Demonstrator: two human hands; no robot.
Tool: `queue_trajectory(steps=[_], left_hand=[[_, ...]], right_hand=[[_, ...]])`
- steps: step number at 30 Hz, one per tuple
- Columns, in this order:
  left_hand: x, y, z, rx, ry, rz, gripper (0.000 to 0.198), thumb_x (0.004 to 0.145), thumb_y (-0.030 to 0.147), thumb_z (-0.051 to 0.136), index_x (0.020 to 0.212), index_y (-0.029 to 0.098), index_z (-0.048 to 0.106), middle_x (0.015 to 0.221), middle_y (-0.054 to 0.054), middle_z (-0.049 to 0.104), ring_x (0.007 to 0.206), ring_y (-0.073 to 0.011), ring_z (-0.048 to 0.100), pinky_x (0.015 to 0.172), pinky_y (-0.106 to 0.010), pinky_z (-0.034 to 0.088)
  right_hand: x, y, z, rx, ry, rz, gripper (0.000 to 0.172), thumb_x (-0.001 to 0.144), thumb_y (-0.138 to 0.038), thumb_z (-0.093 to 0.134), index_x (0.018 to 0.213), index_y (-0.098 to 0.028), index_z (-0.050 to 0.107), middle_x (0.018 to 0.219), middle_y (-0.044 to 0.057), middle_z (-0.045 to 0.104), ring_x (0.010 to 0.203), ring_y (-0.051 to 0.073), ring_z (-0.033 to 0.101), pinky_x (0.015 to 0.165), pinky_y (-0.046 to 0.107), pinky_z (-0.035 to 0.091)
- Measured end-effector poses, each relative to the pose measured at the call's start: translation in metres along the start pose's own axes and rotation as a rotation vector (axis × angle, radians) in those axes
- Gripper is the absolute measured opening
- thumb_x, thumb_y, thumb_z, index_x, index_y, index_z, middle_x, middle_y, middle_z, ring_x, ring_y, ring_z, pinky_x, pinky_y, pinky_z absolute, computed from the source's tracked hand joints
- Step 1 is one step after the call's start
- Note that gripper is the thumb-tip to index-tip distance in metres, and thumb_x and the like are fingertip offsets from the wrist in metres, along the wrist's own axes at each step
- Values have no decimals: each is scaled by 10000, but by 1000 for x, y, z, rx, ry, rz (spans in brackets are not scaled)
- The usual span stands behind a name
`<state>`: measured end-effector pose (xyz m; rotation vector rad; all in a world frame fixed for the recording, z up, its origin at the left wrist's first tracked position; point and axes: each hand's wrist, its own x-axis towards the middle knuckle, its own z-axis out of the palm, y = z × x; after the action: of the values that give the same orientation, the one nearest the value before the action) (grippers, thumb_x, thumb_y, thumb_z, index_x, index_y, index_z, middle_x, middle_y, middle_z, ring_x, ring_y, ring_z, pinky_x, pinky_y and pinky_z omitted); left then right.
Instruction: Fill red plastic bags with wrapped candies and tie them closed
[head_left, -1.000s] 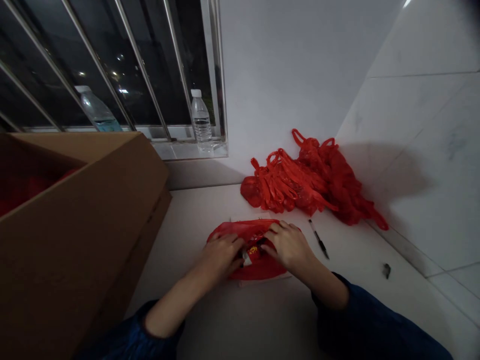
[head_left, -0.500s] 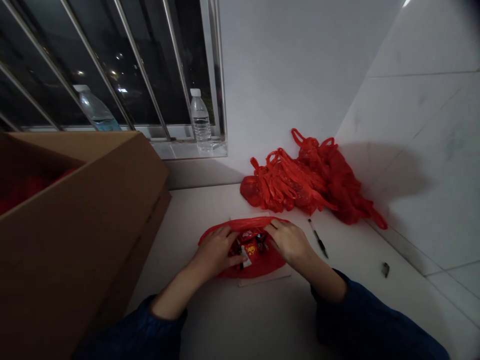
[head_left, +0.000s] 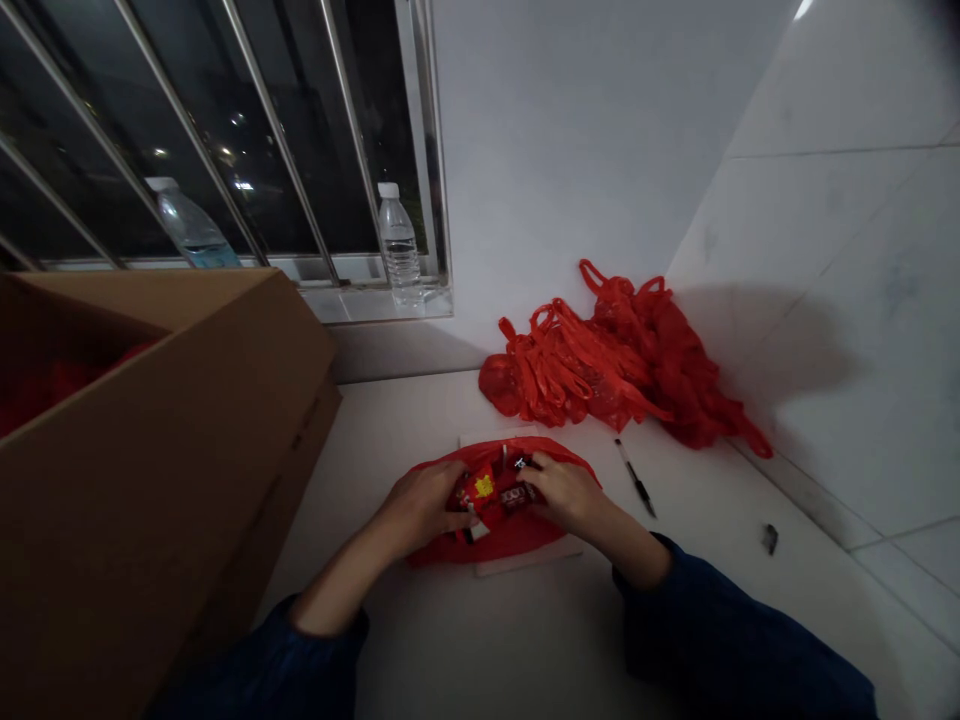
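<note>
Left of the open red bag (head_left: 517, 545), a cardboard box (head_left: 187, 450) is cut off. Inside the bag, the left hand (head_left: 421, 507) and right hand (head_left: 568, 492) partly hide packets (head_left: 484, 487); beneath it, a flat white piece (head_left: 529, 557) is mostly covered; rightward, a small dark object (head_left: 770, 539) is unidentifiable.

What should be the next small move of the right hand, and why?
I would probably have the right hand gently press the dark packets down beside the red packet with the yellow mark. The red bag is open, that hand is right at the dark packets, and the left hand sits at the bag's other side, where it could steady things.
</note>
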<state>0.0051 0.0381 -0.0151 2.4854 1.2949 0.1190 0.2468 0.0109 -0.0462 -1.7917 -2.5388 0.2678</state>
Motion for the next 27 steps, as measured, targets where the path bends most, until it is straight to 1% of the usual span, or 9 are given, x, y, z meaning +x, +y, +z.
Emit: queue_trajectory(steps=[4, 7, 10, 12, 15, 18, 21, 24, 27], left_hand=[[-4, -12, -14, 58, 61, -53, 263, 788, 405, 632, 981, 226, 635, 952, -64, 702, 857, -263, 650, 679, -295, 423], [-5, -16, -20, 85, 45, -85, 226, 803, 416, 607, 888, 208, 629, 828, -55, 685, 762, -242, 640, 619, -278, 391], [-6, -14, -24, 3, 63, -65, 338, 831, 363, 584, 1139, 224, 589, 841, -42, 687, 766, -221, 643, 623, -263, 389], [-6, -11, -26, -59, 99, -52, 495, 853, 336, 564, 1330, 242, 472, 826, -29, 681, 752, -208, 639, 623, -256, 389], [-6, -7, -27, -145, 131, -32, 566, 868, 347, 554, 1401, 242, 395, 753, 4, 649, 684, -184, 615, 602, -242, 386], [-3, -6, -21, -246, 108, 56, 546, 864, 335, 574, 1383, 254, 423, 863, -8, 670, 738, -172, 621, 645, -240, 421], [-1, -4, -14, -218, 107, 75, 548, 876, 345, 585, 1397, 272, 433, 1077, -59, 670, 916, -206, 627, 772, -283, 463], [-1, 6, -13, -96, 242, 22, 480, 880, 415, 596, 1323, 242, 530, 1184, -99, 627, 1072, -261, 578, 899, -361, 449], [-4, 21, -16, -222, 340, 86, 331, 944, 450, 495, 1122, 212, 641, 1096, -77, 642, 1025, -232, 586, 899, -348, 447]], right_hand=[[-1, -1, -8, 27, 65, -14, 345, 790, -192, 616, 1133, -176, 575, 1157, 100, 626, 916, 243, 660, 735, 323, 486], [1, 4, -9, 108, 78, -17, 247, 804, -133, 573, 1047, -178, 577, 1017, 73, 679, 912, 232, 655, 745, 309, 458], [0, 12, -13, 178, 96, -49, 185, 841, -114, 536, 991, -204, 596, 970, 38, 706, 918, 211, 656, 762, 293, 444], [-3, 17, -20, 263, 154, -79, 178, 853, -109, 531, 978, -213, 604, 970, 25, 711, 902, 192, 657, 767, 285, 445], [-12, 22, -35, 445, 279, -113, 167, 862, -118, 538, 979, -213, 611, 957, 17, 707, 870, 167, 654, 769, 280, 456], [-20, 27, -49, 672, 339, -137, 143, 898, -186, 538, 1019, -214, 610, 957, 15, 697, 889, 161, 650, 789, 293, 480], [-25, 29, -56, 964, 303, -136, 159, 919, -272, 544, 1053, -203, 596, 993, 34, 688, 893, 162, 653, 773, 302, 526], [-27, 25, -58, 1165, 268, -120, 194, 901, -303, 587, 1060, -191, 597, 995, 47, 679, 867, 158, 652, 733, 288, 559], [-29, 16, -59, 1234, 257, -131, 195, 886, -296, 619, 1050, -191, 610, 978, 42, 672, 853, 145, 644, 725, 266, 565]])
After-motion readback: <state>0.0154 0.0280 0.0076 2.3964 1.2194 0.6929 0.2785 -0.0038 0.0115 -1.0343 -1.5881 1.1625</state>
